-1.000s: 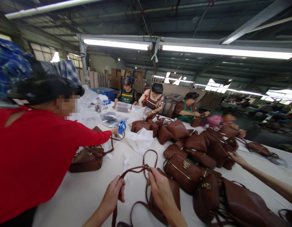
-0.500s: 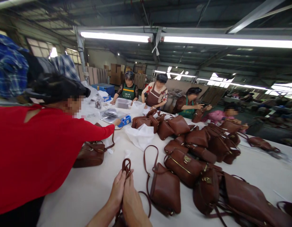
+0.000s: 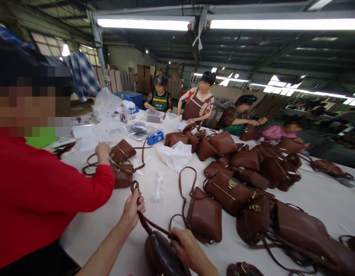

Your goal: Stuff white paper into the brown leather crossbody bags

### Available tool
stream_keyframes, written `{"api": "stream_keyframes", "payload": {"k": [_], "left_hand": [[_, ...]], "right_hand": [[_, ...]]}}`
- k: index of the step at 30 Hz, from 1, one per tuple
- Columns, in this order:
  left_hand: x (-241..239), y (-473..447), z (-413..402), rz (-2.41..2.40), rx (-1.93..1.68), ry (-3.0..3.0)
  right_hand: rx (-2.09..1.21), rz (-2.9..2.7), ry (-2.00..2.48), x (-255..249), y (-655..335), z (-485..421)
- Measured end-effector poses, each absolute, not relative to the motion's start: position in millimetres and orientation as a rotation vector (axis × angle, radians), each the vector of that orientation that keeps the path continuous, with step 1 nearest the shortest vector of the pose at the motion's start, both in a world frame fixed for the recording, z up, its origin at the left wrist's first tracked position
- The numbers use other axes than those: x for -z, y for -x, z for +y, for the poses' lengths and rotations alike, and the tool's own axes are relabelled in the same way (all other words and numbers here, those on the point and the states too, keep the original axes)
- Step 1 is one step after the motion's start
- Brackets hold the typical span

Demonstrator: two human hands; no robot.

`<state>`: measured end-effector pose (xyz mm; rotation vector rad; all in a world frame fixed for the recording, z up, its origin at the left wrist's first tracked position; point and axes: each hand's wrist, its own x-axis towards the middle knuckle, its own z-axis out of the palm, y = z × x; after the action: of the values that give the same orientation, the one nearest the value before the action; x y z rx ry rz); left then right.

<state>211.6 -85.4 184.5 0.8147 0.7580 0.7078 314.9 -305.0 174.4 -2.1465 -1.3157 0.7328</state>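
Over the table (image 3: 88,226), left hand (image 3: 133,209) fingers clench a strap (image 3: 153,227) (doubled); right hand (image 3: 186,248) seemingly grips the bag (image 3: 160,256).

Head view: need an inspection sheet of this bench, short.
Surface: white table, bare in patches.
Job's things: dark bag at the near edge, its strap taut.
Clutter: pile of brown bags, white wrapping, blue tape dispenser.
Hands: left hand shut on the strap's loop; right hand grips the dark bag.
Cables: nothing seen.
Surroundings: co-worker's red sleeve at left, people across the table, tube lights.
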Motion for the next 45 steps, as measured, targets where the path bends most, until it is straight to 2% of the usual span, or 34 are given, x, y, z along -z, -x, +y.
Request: {"api": "stream_keyframes", "payload": {"k": [5,12,19,26,34,39,45], "left_hand": [[-191,-199,-70,0.770,-0.643,-0.954],[-205,-216,-91,0.643,-0.310,-1.160],[-207,-220,-109,0.517,0.029,-1.146],[-193,-220,-111,0.596,0.015,-0.849],[-227,-201,-99,0.547,0.174,-1.176],[-218,-197,-89,0.672,-0.103,-1.458],[-199,-226,-103,0.805,-0.173,-1.237]], "right_hand": [[-0.997,-1.327,2.009,-173,-357,-364],[-0.273,-1.655,2.357,-239,-362,-313],[-0.043,-1.672,2.495,-264,-341,-241],[-0.079,-1.676,2.505,-263,-335,-218],[-0.274,-1.640,2.584,-265,-386,-255],[-0.348,-1.459,2.685,-273,-415,-306],[-0.397,-1.284,2.655,-272,-378,-290]]}}
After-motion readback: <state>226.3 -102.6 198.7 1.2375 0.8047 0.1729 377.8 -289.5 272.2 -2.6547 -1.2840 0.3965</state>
